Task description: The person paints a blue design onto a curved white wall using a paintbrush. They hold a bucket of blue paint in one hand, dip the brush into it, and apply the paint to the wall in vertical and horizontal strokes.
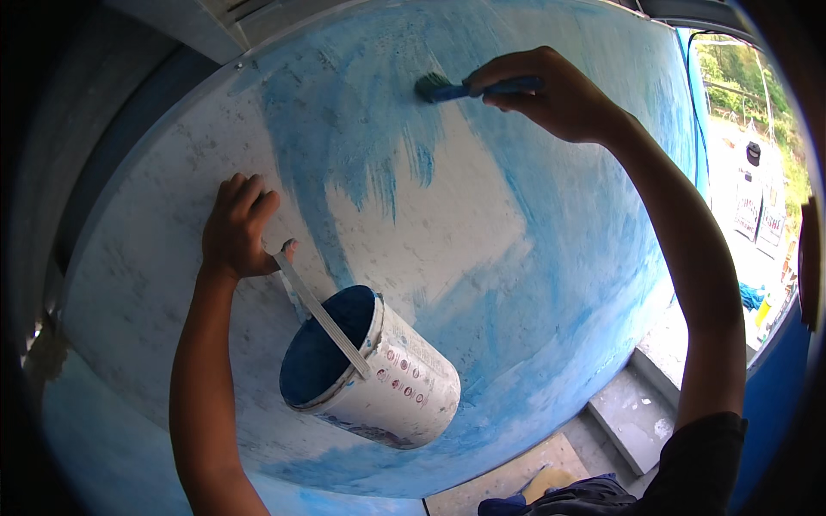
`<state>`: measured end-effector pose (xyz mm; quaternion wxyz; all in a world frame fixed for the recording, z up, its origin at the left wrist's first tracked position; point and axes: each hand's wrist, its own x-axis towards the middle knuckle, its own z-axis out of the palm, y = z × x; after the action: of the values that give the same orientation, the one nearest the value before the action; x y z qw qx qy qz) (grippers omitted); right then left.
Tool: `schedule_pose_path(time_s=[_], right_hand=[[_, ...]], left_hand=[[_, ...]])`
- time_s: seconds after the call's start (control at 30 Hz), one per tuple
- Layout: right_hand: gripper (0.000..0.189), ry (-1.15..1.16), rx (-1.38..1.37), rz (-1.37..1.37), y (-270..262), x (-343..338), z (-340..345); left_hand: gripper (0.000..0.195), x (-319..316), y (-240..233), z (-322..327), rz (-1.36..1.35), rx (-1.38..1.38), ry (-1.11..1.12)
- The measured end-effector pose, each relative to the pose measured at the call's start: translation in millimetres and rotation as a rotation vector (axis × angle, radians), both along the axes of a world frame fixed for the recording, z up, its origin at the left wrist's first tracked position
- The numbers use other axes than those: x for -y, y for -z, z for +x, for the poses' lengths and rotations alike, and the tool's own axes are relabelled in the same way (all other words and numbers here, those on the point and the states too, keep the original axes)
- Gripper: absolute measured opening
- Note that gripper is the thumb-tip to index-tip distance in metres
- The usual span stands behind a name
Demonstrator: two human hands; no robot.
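My right hand (548, 97) grips a blue-handled paintbrush (445, 90), its dark bristles against the upper part of a wall (413, 245). Streaky blue paint covers much of this wall, around a bare whitish patch and a pale area at the left. From my left hand (240, 226), hooked by the thumb, hangs a white plastic paint bucket (413, 374) by its flat strap handle (322, 316). The bucket is tilted, mouth towards the left, and its inside is coated dark blue. How much paint it holds cannot be told.
Grey steps (626, 413) lie at the lower right, beside a beige board (516, 477) on the floor. A bright opening at the right shows greenery and a dark cap (753, 153). A black cable (695, 116) runs down the wall's right edge. Beams cross overhead.
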<state>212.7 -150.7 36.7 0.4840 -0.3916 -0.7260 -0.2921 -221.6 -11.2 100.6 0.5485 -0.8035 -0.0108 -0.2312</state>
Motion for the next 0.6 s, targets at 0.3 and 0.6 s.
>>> schedule_pose_path(time_s=[0.3, 0.6], right_hand=[[0.018, -0.054, -0.135, 0.000, -47.3, -1.7, 5.4], [0.020, 0.123, 0.081, -0.372, -26.3, 29.6, -5.8]], left_hand=[[0.063, -2.0, 0.0, 1.5, -0.030, -0.006, -0.019], [0.060, -2.2, 1.5, 1.8, 0.010, -0.005, 0.001]])
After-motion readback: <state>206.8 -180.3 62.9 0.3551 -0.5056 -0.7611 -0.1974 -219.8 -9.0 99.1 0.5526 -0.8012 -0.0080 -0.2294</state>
